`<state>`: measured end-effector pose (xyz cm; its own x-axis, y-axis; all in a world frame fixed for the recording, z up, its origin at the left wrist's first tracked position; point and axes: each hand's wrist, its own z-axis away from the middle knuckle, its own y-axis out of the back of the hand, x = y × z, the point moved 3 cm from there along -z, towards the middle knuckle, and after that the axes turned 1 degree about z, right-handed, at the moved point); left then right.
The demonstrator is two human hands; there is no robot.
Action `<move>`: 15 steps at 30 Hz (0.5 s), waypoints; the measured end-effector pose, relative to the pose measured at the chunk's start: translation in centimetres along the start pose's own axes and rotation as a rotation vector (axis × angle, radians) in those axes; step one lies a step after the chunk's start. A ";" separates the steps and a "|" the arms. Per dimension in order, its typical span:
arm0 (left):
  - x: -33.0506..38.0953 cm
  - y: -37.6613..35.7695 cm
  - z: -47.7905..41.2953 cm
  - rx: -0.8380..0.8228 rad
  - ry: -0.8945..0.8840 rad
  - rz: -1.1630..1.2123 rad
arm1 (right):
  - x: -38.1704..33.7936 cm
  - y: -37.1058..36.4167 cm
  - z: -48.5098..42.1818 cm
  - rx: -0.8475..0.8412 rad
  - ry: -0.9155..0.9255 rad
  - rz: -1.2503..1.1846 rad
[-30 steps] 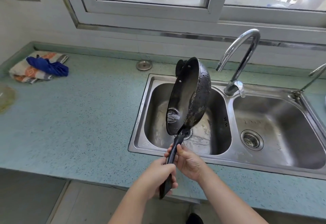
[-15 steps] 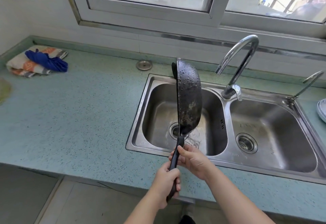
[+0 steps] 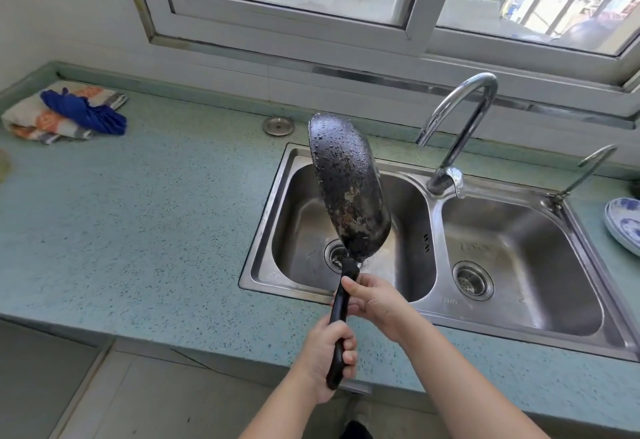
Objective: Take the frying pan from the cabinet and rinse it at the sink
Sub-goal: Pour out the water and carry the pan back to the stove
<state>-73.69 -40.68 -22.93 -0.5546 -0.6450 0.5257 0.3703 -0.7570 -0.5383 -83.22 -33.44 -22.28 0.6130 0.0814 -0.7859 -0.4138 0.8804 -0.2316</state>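
A black frying pan, wet with droplets, stands almost on edge over the left basin of the steel double sink, its worn underside turned toward me. My left hand grips the lower end of the black handle. My right hand holds the handle higher up, just below the pan, thumb along it. The chrome faucet arches over the divider between the basins; no water stream shows.
A folded towel with a blue cloth lies at the counter's far left. A round metal cap sits behind the sink. A blue-patterned plate and a small second tap are at the right. The window is behind.
The pan has rolled about its handle, from showing its inside to showing its underside. Both hands keep their hold on the handle.
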 end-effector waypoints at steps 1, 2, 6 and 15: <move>-0.1 0.0 0.0 -0.003 -0.002 0.018 | 0.0 0.0 0.0 0.015 0.001 0.005; -0.2 -0.1 -0.1 -0.007 -0.002 0.039 | 0.0 0.1 0.1 0.028 0.005 0.011; -0.6 0.0 -0.5 -0.018 0.014 0.114 | -0.2 0.0 0.3 0.076 0.027 0.068; -1.3 0.4 -1.3 -0.060 0.043 0.161 | -0.5 -0.2 0.6 0.121 0.029 0.119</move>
<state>-73.78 -40.02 -24.73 -0.5240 -0.7512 0.4013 0.4123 -0.6361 -0.6523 -83.05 -33.36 -21.55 0.5441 0.1761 -0.8204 -0.3973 0.9152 -0.0671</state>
